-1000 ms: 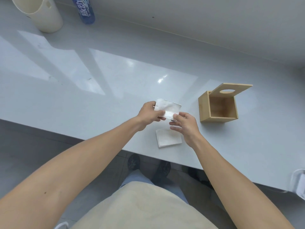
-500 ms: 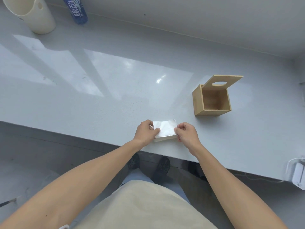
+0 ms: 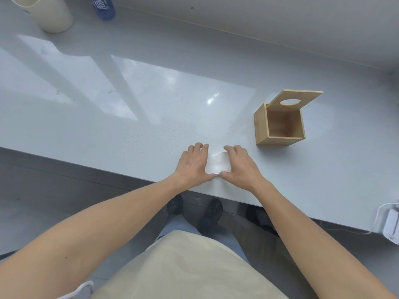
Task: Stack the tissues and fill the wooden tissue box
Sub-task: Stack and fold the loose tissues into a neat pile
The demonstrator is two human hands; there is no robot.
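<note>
A small stack of white folded tissues [image 3: 217, 164] lies on the pale grey counter [image 3: 129, 130] close to its front edge. My left hand [image 3: 194, 164] presses against the stack's left side with fingers stretched flat. My right hand [image 3: 239, 165] presses against its right side the same way, so the stack is squeezed between both palms. The wooden tissue box [image 3: 278, 126] stands up and to the right of my hands, empty inside, its lid [image 3: 296, 101] with an oval hole swung up and open at the back.
A cream plastic container [image 3: 51, 14] and a blue bottle [image 3: 103, 7] stand at the far left back of the counter. A white charger with a cable [image 3: 390, 225] sits at the counter's front right edge. A wall runs behind the counter.
One second ago both hands held a tissue in the air above the stack. They lowered it onto the stack and now lie flat against the stack's two sides.
</note>
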